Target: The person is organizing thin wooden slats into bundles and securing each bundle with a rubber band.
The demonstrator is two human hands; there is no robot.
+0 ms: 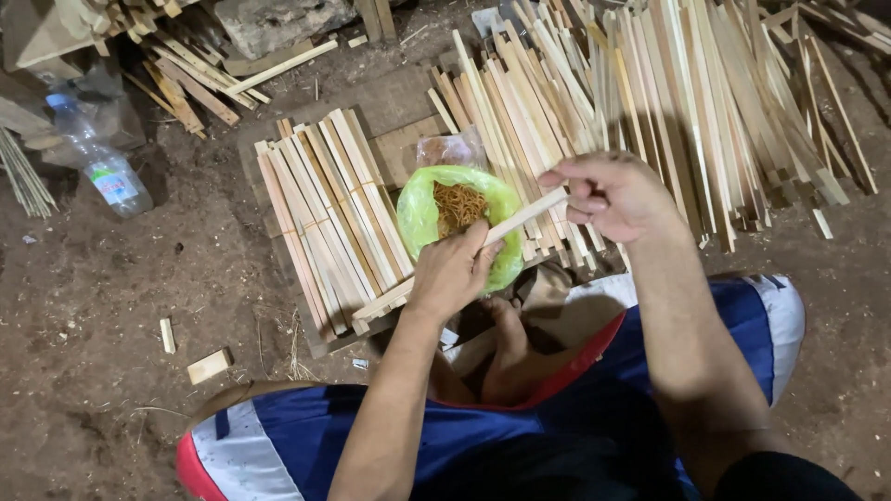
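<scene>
Left hand: the left hand (453, 269) sits at the centre of the frame, fingers curled shut around the lower part of a thin wooden strip (469, 252), thumb on top.

Right hand: the right hand (613, 193) is up and to the right of it, pinching the upper end of the same strip between thumb and bent fingers, so both hands hold one piece.

Strip axis: its long axis runs on a diagonal from lower left to upper right; the lower end sticks out past the left hand toward the tied bundle, the upper end stops inside the right hand's grip.

Nearer hand: the left hand is the one closer to the green bag; the strip passes right over the bag's near rim.

Green bag: a green plastic bag (418, 215), open, holds a tangle of thin brownish bands, just above the left hand.

Tied bundle: a flat bundle of pale strips (325, 218) lies left of the bag on a board, bound across with thin ties.

Loose pile: a big heap of loose strips (668, 93) fans across the upper right of the frame.

Other things: a plastic bottle (97, 158) lies at upper left on the dirt floor (93, 306), and a small wood offcut (209, 366) rests at lower left.

Person: seated on the ground, blue shorts with red and white trim fill the bottom of the frame.
</scene>
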